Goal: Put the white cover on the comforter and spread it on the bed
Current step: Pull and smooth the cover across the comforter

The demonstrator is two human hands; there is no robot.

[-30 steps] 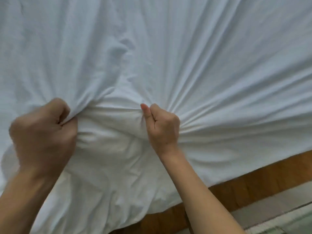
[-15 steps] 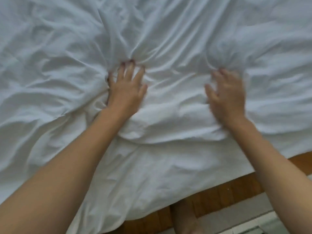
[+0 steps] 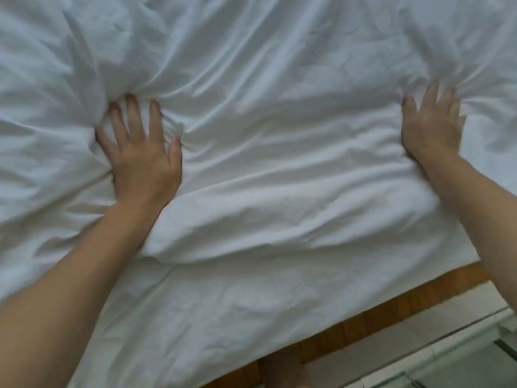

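Fingers (image 3: 131, 113) spread, pressing white cover (image 3: 279, 169)

A strip of brown wooden floor (image 3: 372, 323), laid in short boards, is seen along the lower right, running diagonally from the bottom edge up toward the right edge. Beyond it, in the bottom right corner, a pale grey band (image 3: 436, 329) is seen, and past that a light greenish surface (image 3: 461, 371) crossed by thin dark lines. What that surface is cannot be told. A blurred bare foot (image 3: 285, 371) is seen on the boards at the bottom edge.
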